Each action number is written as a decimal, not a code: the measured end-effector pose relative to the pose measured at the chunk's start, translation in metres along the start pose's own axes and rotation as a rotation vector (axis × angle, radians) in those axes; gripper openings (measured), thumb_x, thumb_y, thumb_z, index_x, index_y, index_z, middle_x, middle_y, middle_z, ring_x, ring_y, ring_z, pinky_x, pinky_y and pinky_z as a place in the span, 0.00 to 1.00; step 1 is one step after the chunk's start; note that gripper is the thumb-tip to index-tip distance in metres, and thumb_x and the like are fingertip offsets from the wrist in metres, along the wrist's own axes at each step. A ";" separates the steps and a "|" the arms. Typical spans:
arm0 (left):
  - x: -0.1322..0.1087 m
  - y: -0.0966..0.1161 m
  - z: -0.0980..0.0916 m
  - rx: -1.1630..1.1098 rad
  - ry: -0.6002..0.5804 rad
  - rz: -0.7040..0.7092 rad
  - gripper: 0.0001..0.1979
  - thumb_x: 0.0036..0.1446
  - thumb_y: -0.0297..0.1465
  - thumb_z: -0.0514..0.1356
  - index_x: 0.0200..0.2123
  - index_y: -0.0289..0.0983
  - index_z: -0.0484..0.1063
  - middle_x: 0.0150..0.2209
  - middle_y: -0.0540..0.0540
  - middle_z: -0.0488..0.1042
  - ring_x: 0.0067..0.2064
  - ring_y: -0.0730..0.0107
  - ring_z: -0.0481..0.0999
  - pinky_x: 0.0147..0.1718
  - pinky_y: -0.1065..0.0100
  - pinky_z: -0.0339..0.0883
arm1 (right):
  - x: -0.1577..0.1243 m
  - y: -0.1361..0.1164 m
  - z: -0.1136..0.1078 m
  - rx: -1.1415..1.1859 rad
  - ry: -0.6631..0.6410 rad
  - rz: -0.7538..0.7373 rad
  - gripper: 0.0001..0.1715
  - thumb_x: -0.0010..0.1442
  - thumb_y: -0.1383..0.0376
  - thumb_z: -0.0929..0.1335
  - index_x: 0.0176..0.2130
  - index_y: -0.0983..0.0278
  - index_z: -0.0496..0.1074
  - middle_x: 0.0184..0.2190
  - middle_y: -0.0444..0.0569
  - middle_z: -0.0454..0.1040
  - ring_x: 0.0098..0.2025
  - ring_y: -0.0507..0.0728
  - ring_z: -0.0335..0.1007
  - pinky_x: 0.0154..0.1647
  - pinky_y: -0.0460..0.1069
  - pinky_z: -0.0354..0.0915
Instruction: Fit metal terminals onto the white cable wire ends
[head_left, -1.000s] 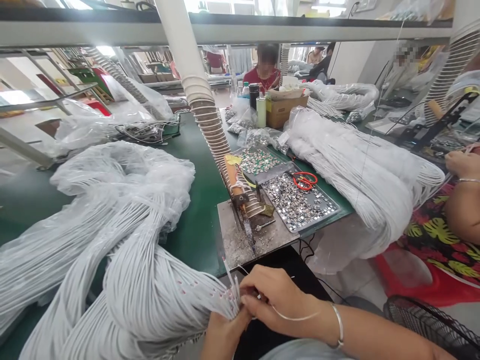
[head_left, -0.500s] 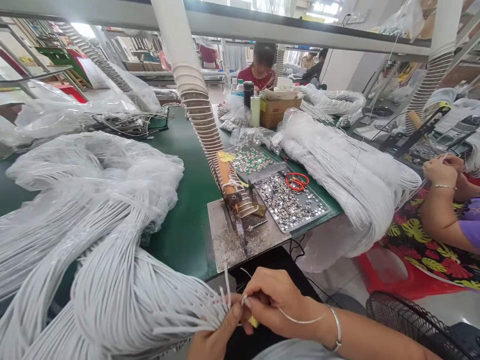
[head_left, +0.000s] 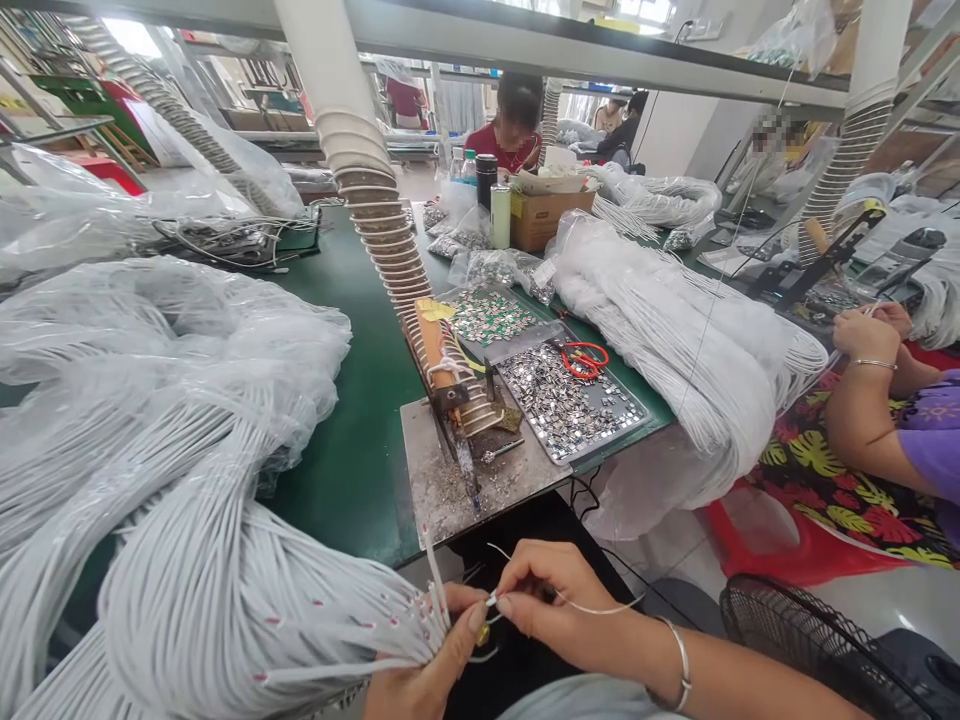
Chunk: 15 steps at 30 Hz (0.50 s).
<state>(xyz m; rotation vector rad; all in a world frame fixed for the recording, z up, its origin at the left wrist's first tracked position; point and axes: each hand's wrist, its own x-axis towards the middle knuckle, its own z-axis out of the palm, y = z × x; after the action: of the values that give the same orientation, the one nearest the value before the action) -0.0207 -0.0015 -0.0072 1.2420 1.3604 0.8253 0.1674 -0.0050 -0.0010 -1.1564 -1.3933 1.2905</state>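
Observation:
My left hand [head_left: 442,650] is closed around the ends of several white cables [head_left: 427,615], with its thumb pressed near the tips. My right hand [head_left: 551,595] is closed in a pinch, and its fingertips meet the left thumb at a small white cable tip [head_left: 492,600]. A thin pale wire [head_left: 600,608] runs through the right hand and lies across towards the wrist. Just under the fingertips is a small yellow piece [head_left: 484,633], partly hidden. From my left hand the large cable bundle [head_left: 195,590] spreads leftwards, with red marks on some ends.
On the green table [head_left: 360,400] stands a soldering stand [head_left: 450,400] on a stained metal plate [head_left: 427,490]. Behind it are a tray of small metal parts [head_left: 562,400], red-handled scissors [head_left: 585,360] and a suction hose [head_left: 375,210]. A co-worker's hands [head_left: 870,330] and a fan [head_left: 795,630] are at right.
The view has shifted slightly, so the table and bundle sit further left. Both hands stay together at the cable tip; the yellow piece below them shows less.

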 end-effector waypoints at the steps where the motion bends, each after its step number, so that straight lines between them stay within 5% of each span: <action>1: 0.000 0.001 0.000 0.010 -0.027 -0.001 0.16 0.52 0.48 0.65 0.30 0.41 0.80 0.29 0.46 0.78 0.35 0.56 0.74 0.39 0.62 0.67 | 0.000 0.001 0.001 0.041 0.011 0.021 0.07 0.57 0.65 0.71 0.29 0.65 0.75 0.24 0.42 0.68 0.24 0.49 0.62 0.24 0.43 0.57; 4: 0.002 -0.002 0.002 0.006 -0.073 -0.003 0.12 0.51 0.43 0.68 0.33 0.42 0.81 0.29 0.47 0.77 0.34 0.57 0.74 0.41 0.62 0.68 | 0.002 0.007 0.006 0.091 0.076 0.004 0.09 0.56 0.64 0.72 0.27 0.66 0.74 0.23 0.41 0.67 0.23 0.48 0.60 0.23 0.43 0.56; 9: 0.007 -0.020 0.002 -0.099 0.053 0.008 0.12 0.41 0.40 0.73 0.31 0.44 0.80 0.23 0.47 0.74 0.31 0.57 0.74 0.35 0.63 0.71 | 0.005 0.022 0.019 0.112 0.198 -0.139 0.14 0.59 0.60 0.71 0.26 0.65 0.74 0.23 0.43 0.69 0.24 0.49 0.62 0.25 0.44 0.58; 15: 0.009 -0.032 -0.005 -0.197 0.144 -0.087 0.10 0.47 0.45 0.68 0.28 0.46 0.77 0.20 0.49 0.74 0.27 0.56 0.76 0.23 0.63 0.69 | 0.009 0.026 0.027 0.051 0.199 -0.329 0.13 0.63 0.60 0.69 0.28 0.63 0.73 0.22 0.43 0.68 0.25 0.51 0.64 0.27 0.46 0.61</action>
<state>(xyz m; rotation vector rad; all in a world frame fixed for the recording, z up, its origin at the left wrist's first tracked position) -0.0322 0.0012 -0.0391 0.9803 1.4008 0.9780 0.1412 0.0003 -0.0286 -0.9456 -1.3293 0.9469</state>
